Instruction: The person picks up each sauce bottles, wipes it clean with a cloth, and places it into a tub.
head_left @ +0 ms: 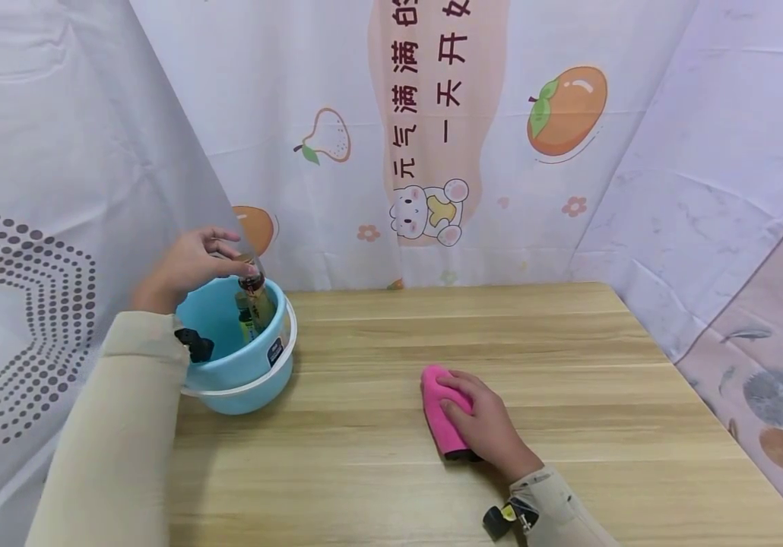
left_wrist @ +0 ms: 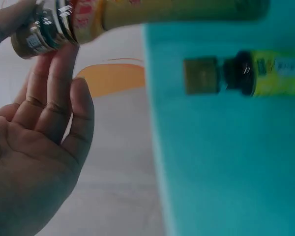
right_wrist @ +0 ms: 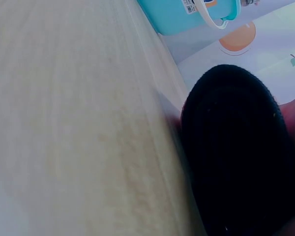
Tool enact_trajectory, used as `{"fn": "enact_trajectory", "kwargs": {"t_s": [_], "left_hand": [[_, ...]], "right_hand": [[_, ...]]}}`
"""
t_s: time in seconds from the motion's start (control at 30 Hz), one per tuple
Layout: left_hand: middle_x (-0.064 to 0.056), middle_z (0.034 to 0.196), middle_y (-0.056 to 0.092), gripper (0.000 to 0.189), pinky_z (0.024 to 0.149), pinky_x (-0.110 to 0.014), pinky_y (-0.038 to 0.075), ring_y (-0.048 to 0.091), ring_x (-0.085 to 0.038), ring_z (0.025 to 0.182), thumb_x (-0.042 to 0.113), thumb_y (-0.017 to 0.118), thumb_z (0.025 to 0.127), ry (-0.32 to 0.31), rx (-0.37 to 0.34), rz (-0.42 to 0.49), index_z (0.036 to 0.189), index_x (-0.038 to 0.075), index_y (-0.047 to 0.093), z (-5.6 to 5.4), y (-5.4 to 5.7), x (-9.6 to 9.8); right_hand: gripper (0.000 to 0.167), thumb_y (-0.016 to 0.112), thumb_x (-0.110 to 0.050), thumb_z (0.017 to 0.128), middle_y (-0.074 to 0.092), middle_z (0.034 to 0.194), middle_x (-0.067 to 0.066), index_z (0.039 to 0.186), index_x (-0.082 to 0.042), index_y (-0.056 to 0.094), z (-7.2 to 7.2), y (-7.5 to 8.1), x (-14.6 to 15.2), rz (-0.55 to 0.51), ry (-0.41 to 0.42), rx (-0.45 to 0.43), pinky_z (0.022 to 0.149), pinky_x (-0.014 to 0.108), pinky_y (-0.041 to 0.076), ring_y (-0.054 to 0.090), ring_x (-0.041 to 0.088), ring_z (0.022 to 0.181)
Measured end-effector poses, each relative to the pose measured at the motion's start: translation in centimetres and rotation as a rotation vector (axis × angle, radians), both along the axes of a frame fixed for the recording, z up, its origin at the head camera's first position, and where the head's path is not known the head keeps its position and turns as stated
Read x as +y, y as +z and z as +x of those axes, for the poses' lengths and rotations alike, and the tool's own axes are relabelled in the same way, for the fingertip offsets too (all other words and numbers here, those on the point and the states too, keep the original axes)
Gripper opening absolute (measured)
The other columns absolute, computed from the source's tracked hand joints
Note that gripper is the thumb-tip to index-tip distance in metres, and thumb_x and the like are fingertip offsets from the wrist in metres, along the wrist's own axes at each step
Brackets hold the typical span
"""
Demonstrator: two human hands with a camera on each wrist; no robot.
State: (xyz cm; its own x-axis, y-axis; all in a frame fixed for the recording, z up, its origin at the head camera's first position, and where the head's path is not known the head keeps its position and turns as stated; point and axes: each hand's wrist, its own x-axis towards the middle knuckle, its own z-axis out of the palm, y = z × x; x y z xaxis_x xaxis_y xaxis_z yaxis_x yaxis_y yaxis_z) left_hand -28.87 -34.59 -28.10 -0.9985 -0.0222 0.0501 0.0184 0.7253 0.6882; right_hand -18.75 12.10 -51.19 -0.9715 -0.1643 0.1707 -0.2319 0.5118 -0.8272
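Observation:
At the left, my left hand (head_left: 196,262) pinches a glass bottle (head_left: 261,310) by its capped top, inside a light blue bucket (head_left: 234,401). In the left wrist view the thumb and fingertips meet at the cap, and the bottle's pale amber body extends to the right. A second bottle with a yellow-green label (left_wrist: 280,73) stands in the bucket beside it, its cap brownish. My right hand (head_left: 486,425) grips a pink, soft-looking roll (head_left: 438,410) on the wooden table. The roll's rounded black end (right_wrist: 238,147) fills much of the right wrist view.
The bucket has a white handle (head_left: 292,334) hanging round its side and stands at the table's back left. A printed curtain (head_left: 337,205) rises behind the wooden table (head_left: 364,486), with more fabric at both sides. Cameras are strapped to both wrists.

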Motion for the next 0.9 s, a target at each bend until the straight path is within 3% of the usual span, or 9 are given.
{"fn": "enact_trajectory", "kwargs": {"t_s": [0.1,0.37,0.67,0.9], "left_hand": [[-0.019,0.133,0.062,0.105,0.104,-0.068,0.048,0.052,-0.037,0.125,0.063,0.088,0.071,0.002,-0.023,0.002,0.150,0.010,0.044,-0.5,-1.2,-0.2],[-0.020,0.128,0.068,0.087,0.101,-0.061,0.053,0.060,-0.040,0.119,0.048,0.087,0.081,-0.025,-0.086,-0.059,0.142,0.000,0.047,-1.2,-3.5,-0.2],[-0.020,0.120,0.073,0.072,0.099,-0.058,0.053,0.063,-0.041,0.117,0.040,0.090,0.081,-0.053,-0.127,-0.137,0.129,0.000,0.056,-1.2,-3.9,-0.1],[-0.018,0.117,0.074,0.057,0.101,-0.062,0.051,0.066,-0.039,0.113,0.031,0.089,0.083,-0.072,-0.157,-0.131,0.122,0.002,0.058,-1.3,-4.5,-0.3]], "right_hand": [[0.036,0.073,-0.022,0.098,0.055,0.152,0.001,0.133,-0.027,0.070,0.0,0.0,0.0,-0.001,-0.001,-0.006,0.116,0.055,0.044,0.049,0.030,0.144],[0.034,0.073,-0.022,0.097,0.057,0.151,0.001,0.131,-0.027,0.071,-0.1,0.0,0.1,-0.006,0.000,0.003,0.117,0.054,0.043,0.049,0.030,0.144],[0.034,0.074,-0.021,0.097,0.058,0.149,0.002,0.131,-0.026,0.071,0.0,0.0,0.1,-0.015,0.006,0.033,0.117,0.054,0.043,0.050,0.030,0.143],[0.034,0.074,-0.020,0.097,0.057,0.151,0.003,0.131,-0.026,0.071,0.1,0.0,-0.1,-0.017,0.002,0.018,0.118,0.054,0.043,0.049,0.029,0.144]]}}
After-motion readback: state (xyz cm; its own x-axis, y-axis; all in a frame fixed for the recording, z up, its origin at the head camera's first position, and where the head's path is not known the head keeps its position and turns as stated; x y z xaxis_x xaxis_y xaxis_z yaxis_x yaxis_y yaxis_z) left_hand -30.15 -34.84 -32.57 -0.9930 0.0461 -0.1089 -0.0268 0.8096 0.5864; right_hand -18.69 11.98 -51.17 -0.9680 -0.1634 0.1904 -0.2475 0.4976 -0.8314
